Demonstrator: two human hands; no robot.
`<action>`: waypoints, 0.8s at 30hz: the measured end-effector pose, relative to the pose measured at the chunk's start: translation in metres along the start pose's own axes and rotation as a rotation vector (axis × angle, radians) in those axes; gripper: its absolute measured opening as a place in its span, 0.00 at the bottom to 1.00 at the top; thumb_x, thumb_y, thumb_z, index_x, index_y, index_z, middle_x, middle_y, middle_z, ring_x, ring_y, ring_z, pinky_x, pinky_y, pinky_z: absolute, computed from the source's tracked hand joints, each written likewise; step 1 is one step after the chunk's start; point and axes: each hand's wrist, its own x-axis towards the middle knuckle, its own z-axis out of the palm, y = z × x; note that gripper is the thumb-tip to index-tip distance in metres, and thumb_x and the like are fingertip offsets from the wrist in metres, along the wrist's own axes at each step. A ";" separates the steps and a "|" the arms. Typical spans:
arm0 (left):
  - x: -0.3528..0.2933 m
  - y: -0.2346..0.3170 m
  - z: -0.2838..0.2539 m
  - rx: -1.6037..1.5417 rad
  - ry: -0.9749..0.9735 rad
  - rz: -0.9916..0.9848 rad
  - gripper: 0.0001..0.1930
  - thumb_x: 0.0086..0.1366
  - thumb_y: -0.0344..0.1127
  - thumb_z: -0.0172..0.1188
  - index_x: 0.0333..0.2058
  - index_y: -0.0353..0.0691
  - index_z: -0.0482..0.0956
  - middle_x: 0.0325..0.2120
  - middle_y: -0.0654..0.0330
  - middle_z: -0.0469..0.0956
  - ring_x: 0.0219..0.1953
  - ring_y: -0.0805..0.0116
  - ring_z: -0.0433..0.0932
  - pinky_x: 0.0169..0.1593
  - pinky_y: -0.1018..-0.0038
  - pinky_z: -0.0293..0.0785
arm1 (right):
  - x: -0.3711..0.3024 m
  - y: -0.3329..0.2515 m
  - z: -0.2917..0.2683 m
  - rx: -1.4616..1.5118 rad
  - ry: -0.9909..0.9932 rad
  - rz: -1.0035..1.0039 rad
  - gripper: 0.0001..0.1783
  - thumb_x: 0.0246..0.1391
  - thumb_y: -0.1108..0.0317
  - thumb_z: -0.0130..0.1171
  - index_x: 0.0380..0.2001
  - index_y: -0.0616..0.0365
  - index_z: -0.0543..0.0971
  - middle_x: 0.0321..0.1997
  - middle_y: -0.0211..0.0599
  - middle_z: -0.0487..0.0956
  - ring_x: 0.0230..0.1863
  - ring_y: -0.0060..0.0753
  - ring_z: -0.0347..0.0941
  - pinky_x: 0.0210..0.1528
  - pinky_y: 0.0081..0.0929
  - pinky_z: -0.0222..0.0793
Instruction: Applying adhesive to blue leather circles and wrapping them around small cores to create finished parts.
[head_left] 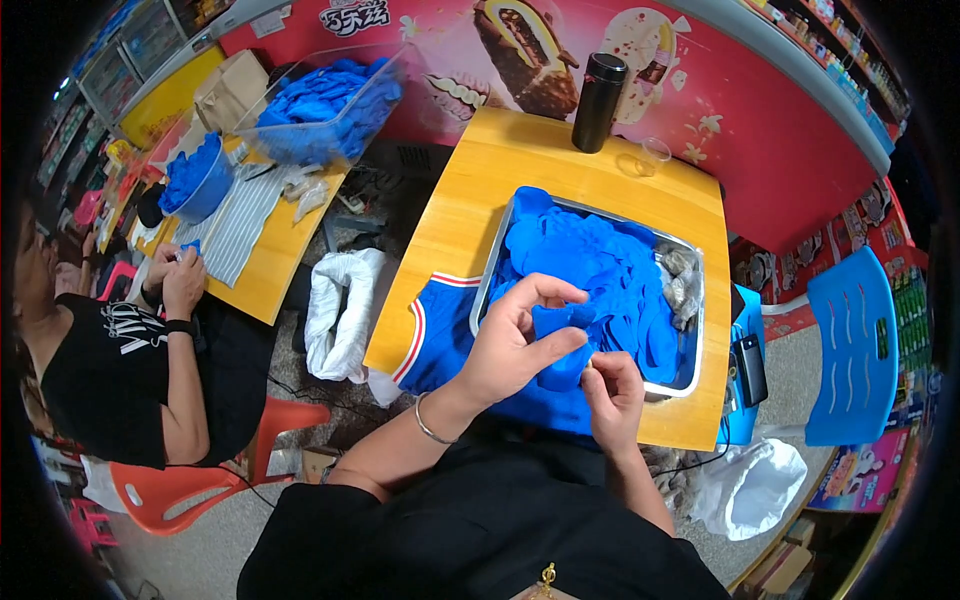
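Left hand (525, 345) has the blue piece (560, 320) pinched between thumb and fingers, and the right hand (613, 395) nips a small pale bit (590, 362) at its near end! The piece is up over the near side of the metal tray (699, 300), with heaped blue pieces (580, 245) just beyond. Danger here: a sharp right-hand tug against a loose left pinch could make it slip or tear. Its long axis runs roughly near to far; front from back, can't tell.
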 end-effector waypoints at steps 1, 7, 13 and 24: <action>-0.001 0.001 0.003 -0.023 0.118 0.064 0.09 0.55 0.33 0.64 0.31 0.36 0.76 0.26 0.68 0.70 0.27 0.85 0.63 0.29 0.87 0.59 | 0.000 0.000 0.001 0.012 0.023 -0.002 0.08 0.52 0.80 0.53 0.37 0.66 0.74 0.30 0.37 0.76 0.31 0.22 0.73 0.34 0.16 0.67; -0.003 -0.019 -0.013 -0.223 -0.050 0.040 0.07 0.57 0.31 0.62 0.33 0.35 0.80 0.24 0.69 0.65 0.24 0.83 0.58 0.25 0.85 0.54 | 0.000 0.003 -0.007 -0.063 -0.007 -0.043 0.08 0.51 0.81 0.54 0.36 0.65 0.75 0.30 0.39 0.77 0.30 0.24 0.75 0.31 0.17 0.68; 0.002 -0.010 -0.019 -0.122 -0.080 -0.027 0.08 0.52 0.27 0.64 0.32 0.34 0.81 0.26 0.66 0.68 0.27 0.79 0.65 0.30 0.85 0.59 | 0.008 -0.001 -0.018 -0.317 0.015 -0.205 0.08 0.48 0.82 0.56 0.34 0.64 0.77 0.28 0.41 0.78 0.28 0.25 0.76 0.27 0.18 0.69; 0.002 -0.010 -0.010 0.157 -0.110 0.125 0.06 0.49 0.25 0.66 0.27 0.35 0.79 0.20 0.65 0.69 0.23 0.78 0.64 0.26 0.82 0.58 | 0.002 -0.009 -0.016 -0.158 -0.136 0.003 0.06 0.51 0.80 0.55 0.35 0.67 0.75 0.29 0.40 0.77 0.29 0.25 0.75 0.31 0.18 0.69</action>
